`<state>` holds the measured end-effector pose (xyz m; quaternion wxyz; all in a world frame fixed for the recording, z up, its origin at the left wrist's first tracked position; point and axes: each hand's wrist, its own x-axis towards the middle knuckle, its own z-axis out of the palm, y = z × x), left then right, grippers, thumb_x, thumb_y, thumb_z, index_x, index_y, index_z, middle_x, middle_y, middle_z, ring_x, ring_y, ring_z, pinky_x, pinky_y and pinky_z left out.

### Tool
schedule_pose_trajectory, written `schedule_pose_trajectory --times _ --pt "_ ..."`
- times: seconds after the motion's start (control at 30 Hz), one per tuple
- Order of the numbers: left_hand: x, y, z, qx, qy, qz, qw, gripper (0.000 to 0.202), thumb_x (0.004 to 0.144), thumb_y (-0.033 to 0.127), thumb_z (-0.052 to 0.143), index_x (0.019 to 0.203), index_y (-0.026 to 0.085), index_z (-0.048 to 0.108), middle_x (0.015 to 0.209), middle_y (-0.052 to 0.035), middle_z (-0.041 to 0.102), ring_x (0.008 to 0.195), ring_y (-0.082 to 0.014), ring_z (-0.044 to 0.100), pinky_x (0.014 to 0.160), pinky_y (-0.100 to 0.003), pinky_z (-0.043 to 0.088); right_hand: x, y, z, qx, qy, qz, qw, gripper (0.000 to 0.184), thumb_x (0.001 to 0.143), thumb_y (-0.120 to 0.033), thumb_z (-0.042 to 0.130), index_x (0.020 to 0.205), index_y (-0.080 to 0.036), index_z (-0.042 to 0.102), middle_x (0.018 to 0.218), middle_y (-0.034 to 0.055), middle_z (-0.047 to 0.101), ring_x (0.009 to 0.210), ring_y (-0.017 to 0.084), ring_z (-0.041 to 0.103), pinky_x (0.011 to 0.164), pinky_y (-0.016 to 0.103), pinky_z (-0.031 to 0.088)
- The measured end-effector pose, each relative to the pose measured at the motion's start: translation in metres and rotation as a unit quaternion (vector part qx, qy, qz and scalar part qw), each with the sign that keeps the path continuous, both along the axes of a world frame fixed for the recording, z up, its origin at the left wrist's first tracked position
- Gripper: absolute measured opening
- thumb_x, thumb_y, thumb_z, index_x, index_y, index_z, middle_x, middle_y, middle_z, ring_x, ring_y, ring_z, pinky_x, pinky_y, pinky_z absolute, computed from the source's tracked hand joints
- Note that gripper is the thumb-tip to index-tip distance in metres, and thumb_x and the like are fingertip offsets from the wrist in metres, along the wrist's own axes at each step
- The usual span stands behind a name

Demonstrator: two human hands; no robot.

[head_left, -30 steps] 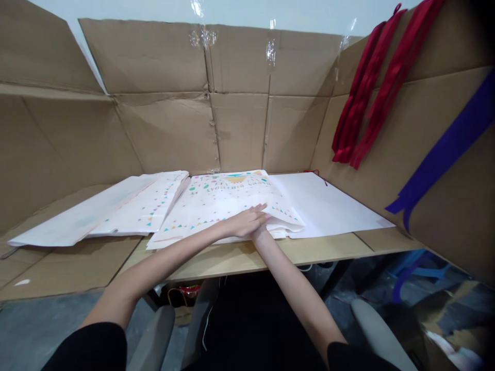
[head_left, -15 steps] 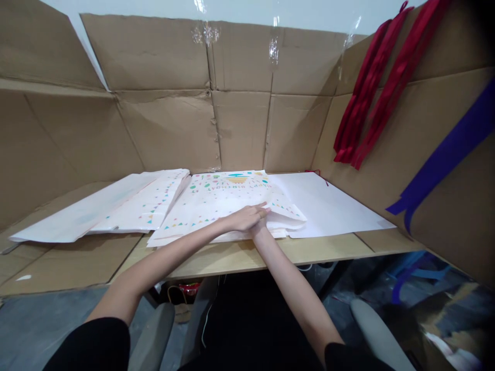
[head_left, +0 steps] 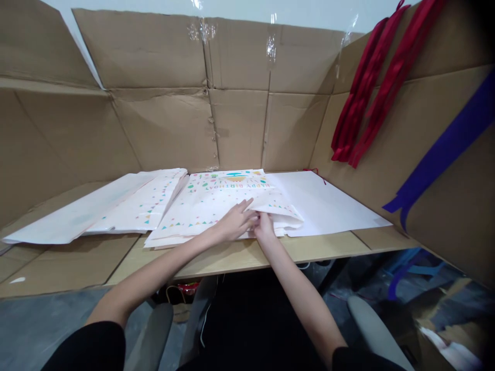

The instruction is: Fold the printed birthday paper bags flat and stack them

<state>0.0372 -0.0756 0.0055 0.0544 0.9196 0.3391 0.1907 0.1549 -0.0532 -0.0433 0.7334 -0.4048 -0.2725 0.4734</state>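
A white paper piece printed with "HAPPY BIRTHDAY" and coloured confetti point(head_left: 216, 203) lies on top of a stack in front of me, its lettering upside down. My left hand point(head_left: 235, 220) rests on its near part with the fingers stretched out. Close beside it, my right hand point(head_left: 265, 226) pinches the paper's near edge between thumb and fingers. To the right of that grip the edge bulges up, leaving a gap beneath it. Whether the piece is a single sheet or a folded bag I cannot tell.
More printed paper point(head_left: 131, 206) is piled on the left. A large plain white sheet point(head_left: 328, 206) lies on the right. Cardboard walls point(head_left: 162, 123) surround the wooden table point(head_left: 224, 263). Red ribbons point(head_left: 359, 103) and a purple ribbon point(head_left: 436, 154) hang on the right wall.
My left hand has slid slightly left off the right hand, and its fingers have spread. My right fingers, covered before, now show at the paper's edge. The view has shifted a little.
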Motion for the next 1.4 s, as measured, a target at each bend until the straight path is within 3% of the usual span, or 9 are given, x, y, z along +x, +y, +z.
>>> schedule_pose_trajectory --times 0.17,0.33,0.5,0.63,0.7,0.77,0.93,1.1,1.4 --pt "-0.048 -0.012 -0.02 0.141 -0.003 0.071 0.987 0.043 0.088 0.014 0.037 0.129 0.02 0.049 0.147 -0.0115 0.033 0.128 -0.0268 0.039 0.102 -0.046 0.036 0.068 -0.028 -0.001 0.009 0.033 -0.011 0.999 0.022 0.065 -0.015 0.06 0.086 -0.018 0.058 0.085 0.0031 0.069 0.087 0.016 0.065 0.078 0.027 0.054" --pt "-0.084 -0.011 -0.025 0.173 -0.015 0.145 0.974 0.053 0.081 0.005 0.036 0.13 0.023 0.048 0.143 -0.0102 0.038 0.12 -0.0264 0.048 0.097 -0.043 0.041 0.117 -0.039 -0.006 -0.097 -0.111 -0.05 0.988 0.024 0.073 -0.038 0.058 0.069 -0.015 0.059 0.065 0.0085 0.066 0.065 0.019 0.066 0.061 0.028 0.055" --pt "-0.11 -0.015 -0.027 0.158 -0.104 0.24 0.952 0.054 0.078 0.012 0.042 0.132 0.018 0.036 0.137 -0.0132 0.041 0.121 -0.026 0.046 0.098 -0.04 0.041 0.138 -0.045 -0.005 -0.226 -0.431 -0.166 0.858 0.045 0.072 -0.057 0.052 0.048 -0.019 0.054 0.046 0.0085 0.056 0.05 0.022 0.057 0.05 0.031 0.043" --pt "-0.133 -0.016 -0.03 0.076 -0.144 0.396 0.904 0.058 0.073 0.023 0.05 0.128 0.011 0.035 0.12 -0.0174 0.05 0.115 -0.0318 0.049 0.095 -0.045 0.041 0.146 -0.047 0.0 -0.278 -0.524 -0.211 0.777 0.039 0.072 -0.054 0.05 0.051 -0.021 0.052 0.056 0.013 0.06 0.065 0.027 0.06 0.057 0.033 0.043" --pt "-0.142 -0.013 -0.033 -0.022 -0.16 0.442 0.883 0.056 0.072 0.025 0.05 0.125 0.011 0.038 0.103 -0.0125 0.058 0.099 -0.029 0.058 0.087 -0.042 0.046 0.148 -0.043 -0.001 -0.277 -0.511 -0.205 0.788 0.03 0.07 -0.048 0.054 0.068 -0.019 0.058 0.061 0.0107 0.062 0.065 0.026 0.061 0.059 0.033 0.045" --pt "-0.149 -0.01 -0.035 -0.088 -0.196 0.456 0.864 0.056 0.069 0.022 0.051 0.123 0.013 0.039 0.088 -0.006 0.06 0.083 -0.0234 0.063 0.078 -0.035 0.049 0.149 -0.035 -0.005 -0.251 -0.445 -0.168 0.843 0.034 0.069 -0.043 0.056 0.091 -0.018 0.056 0.065 0.0061 0.062 0.061 0.022 0.061 0.057 0.031 0.048" --pt "-0.155 -0.006 -0.042 -0.078 -0.284 0.466 0.834 0.06 0.061 0.016 0.053 0.121 0.018 0.044 0.077 -0.0002 0.06 0.067 -0.017 0.062 0.063 -0.025 0.049 0.143 -0.018 -0.017 -0.151 -0.301 -0.077 0.939 0.044 0.062 -0.025 0.059 0.104 -0.019 0.048 0.079 0.0009 0.061 0.054 0.015 0.062 0.048 0.027 0.052" --pt "-0.154 -0.011 -0.042 -0.051 -0.299 0.47 0.829 0.058 0.061 0.015 0.05 0.118 0.019 0.05 0.074 0.0012 0.061 0.064 -0.0171 0.064 0.061 -0.025 0.049 0.133 -0.016 -0.018 -0.135 -0.225 -0.059 0.963 0.044 0.057 -0.016 0.056 0.101 -0.017 0.05 0.072 0.0015 0.061 0.053 0.017 0.062 0.046 0.028 0.053" --pt "-0.145 -0.015 -0.035 -0.024 -0.257 0.479 0.839 0.058 0.063 0.014 0.047 0.121 0.015 0.054 0.076 -0.0022 0.066 0.066 -0.0198 0.065 0.075 -0.029 0.049 0.132 -0.017 -0.023 -0.136 -0.295 -0.105 0.94 0.05 0.056 -0.017 0.06 0.107 -0.017 0.058 0.08 0.0055 0.066 0.049 0.015 0.062 0.039 0.023 0.049"
